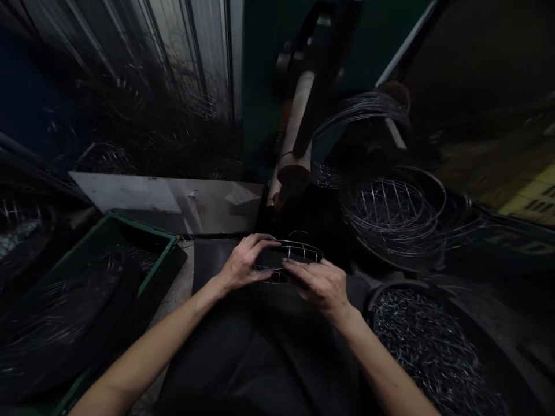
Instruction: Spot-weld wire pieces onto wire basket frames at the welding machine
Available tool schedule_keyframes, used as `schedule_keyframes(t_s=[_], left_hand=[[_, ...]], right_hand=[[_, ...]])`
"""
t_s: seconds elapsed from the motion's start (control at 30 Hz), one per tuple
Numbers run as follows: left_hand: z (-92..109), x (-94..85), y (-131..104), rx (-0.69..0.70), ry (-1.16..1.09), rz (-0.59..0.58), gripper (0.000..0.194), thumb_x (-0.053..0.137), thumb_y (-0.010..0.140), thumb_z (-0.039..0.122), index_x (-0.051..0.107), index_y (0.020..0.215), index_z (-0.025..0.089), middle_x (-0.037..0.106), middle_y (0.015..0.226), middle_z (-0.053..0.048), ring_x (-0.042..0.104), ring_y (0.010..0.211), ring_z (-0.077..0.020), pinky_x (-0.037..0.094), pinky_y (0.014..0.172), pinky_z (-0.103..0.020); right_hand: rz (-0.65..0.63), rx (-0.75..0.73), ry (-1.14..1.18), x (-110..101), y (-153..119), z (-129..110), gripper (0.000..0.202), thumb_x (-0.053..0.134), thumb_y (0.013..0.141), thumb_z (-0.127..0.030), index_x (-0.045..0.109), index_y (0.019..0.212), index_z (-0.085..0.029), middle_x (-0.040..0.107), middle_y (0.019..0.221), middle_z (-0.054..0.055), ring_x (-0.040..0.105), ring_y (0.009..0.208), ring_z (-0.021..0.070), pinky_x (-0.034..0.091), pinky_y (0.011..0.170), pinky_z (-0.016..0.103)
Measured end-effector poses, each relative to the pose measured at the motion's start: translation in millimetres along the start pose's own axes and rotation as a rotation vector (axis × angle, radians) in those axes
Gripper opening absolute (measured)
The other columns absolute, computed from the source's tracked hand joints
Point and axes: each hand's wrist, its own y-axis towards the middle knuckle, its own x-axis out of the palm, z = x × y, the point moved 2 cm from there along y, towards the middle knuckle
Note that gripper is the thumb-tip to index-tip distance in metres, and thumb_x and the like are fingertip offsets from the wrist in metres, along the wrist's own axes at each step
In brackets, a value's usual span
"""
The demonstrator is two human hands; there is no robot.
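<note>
Fingers of the left hand [243,261] were curled over the near-left rim of a small wire frame [291,257], thumb tucked underneath, closed on the wire; fingers of the right hand [319,286] lay flatter across its front edge, tips pressing the rim, though whether they pinched a strand or only rested on it could not be told in the dim light. The frame sat low over the person's lap, on dark cloth, roughly level, its thin ribs arching between the two hands. Likely trouble, judged from this: the wire looked thin and springy, so uneven pressure from the two hands could twist the ring out of round or pop a rib loose. Cut wire ends near the fingertips could prick or snag skin, and poor light made those ends hard to see. Just right of the right forearm stood a round tub [437,352] heaped with short wire pieces; an elbow swung wide could catch its rim and spill them. Beyond the hands, a pile of finished wire baskets [392,211] and loose wire coils [359,112] lay tangled together; a frame tossed there could hook into the rest. To the left sat a green crate [161,257] with more wire inside, close enough that a dropped frame might slide under its edge.
</note>
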Motion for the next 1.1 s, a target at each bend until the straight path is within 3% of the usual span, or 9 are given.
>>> schedule_keyframes(t_s=[0.23,0.57,0.8,1.1], left_hand=[[-1,-1.0,5,0.041,-0.094,0.044,0.05,0.071,0.068,0.024,0.054,0.114,0.022,0.058,0.117,-0.009,0.054,0.11,-0.0252,0.04,0.095,-0.038],[-9,-2.3,5,0.109,-0.001,0.056,0.051,0.07,0.07,0.025,0.048,0.116,0.022,0.055,0.119,-0.01,0.053,0.111,-0.0252,0.04,0.094,-0.038],[-13,-6.8,10,0.162,0.021,0.115,0.05,0.069,0.071,0.023,0.047,0.115,0.02,0.054,0.117,-0.01,0.053,0.109,-0.0241,0.043,0.091,-0.039],[-6,-15.6,12,0.183,0.087,0.138,0.051,0.067,0.072,0.02,0.048,0.119,0.021,0.053,0.116,-0.01,0.053,0.107,-0.0236,0.044,0.09,-0.038]], right_hand=[[0.017,-0.057,-0.05,-2,3,4,0.021,0.059,0.084,-0.021,0.066,0.104,-0.023,0.071,0.099,-0.002,0.062,0.061,0.0059,0.034,0.056,0.025],[0.039,-0.157,-0.126,5,2,4,0.026,0.059,0.082,-0.013,0.065,0.106,-0.022,0.068,0.106,-0.004,0.058,0.061,0.0054,0.034,0.056,0.027],[0.106,-0.239,-0.19,8,9,9,0.024,0.063,0.08,-0.015,0.067,0.103,-0.021,0.067,0.109,-0.004,0.052,0.058,0.0044,0.033,0.055,0.026],[0.126,-0.258,-0.142,0,21,14,0.018,0.056,0.085,-0.015,0.067,0.099,-0.02,0.07,0.101,-0.003,0.052,0.056,0.0048,0.034,0.056,0.025]])
